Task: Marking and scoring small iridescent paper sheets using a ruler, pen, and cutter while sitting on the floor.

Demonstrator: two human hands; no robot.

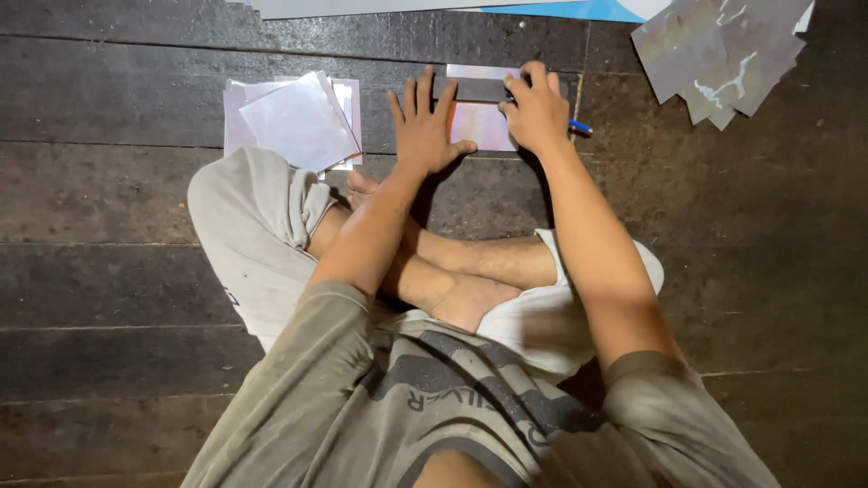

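Left hand (425, 122): flat, fingers spread, pressing a dark straight ruler (475, 89) onto a shiny pinkish metal sheet (479, 125).
Right hand (538, 110): grip closed around a blue pen (580, 126).
Floor (108, 208): dark wooden planks.

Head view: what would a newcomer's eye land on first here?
First, the two hands at top centre: the left hand spread flat on a dark strip laid across a shiny sheet, the right hand gripping a blue pen beside it. Next, the stack of shiny sheets to the left on the dark plank floor.
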